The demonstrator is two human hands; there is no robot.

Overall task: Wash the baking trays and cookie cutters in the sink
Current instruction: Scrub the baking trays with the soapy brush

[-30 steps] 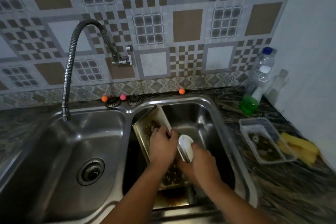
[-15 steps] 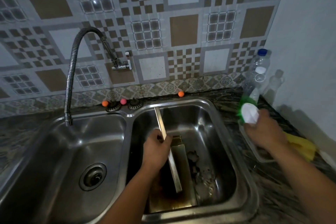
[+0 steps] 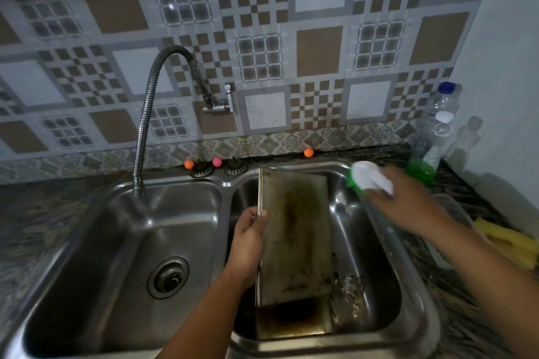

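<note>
A stained metal baking tray (image 3: 294, 236) stands tilted in the right sink basin (image 3: 376, 280). My left hand (image 3: 248, 245) grips its left edge, thumb over the rim. A second tray (image 3: 291, 320) lies flat on the basin floor under it. Dark cookie cutters (image 3: 350, 288) lie in the basin to the right of the trays. My right hand (image 3: 408, 201) holds a white-backed scrub brush with green bristles (image 3: 364, 178) above the basin's right rim.
The left basin (image 3: 122, 251) holds only its drain, under a flexible faucet (image 3: 145, 114). On the right counter stand a bottle with green liquid (image 3: 428, 143), a clear plastic container (image 3: 455, 207) partly hidden by my arm, and yellow sponges (image 3: 513, 242).
My right hand has carried the brush from the counter by the bottle back toward the sink. My left hand has turned the tray from edge-on so that its stained face shows.
</note>
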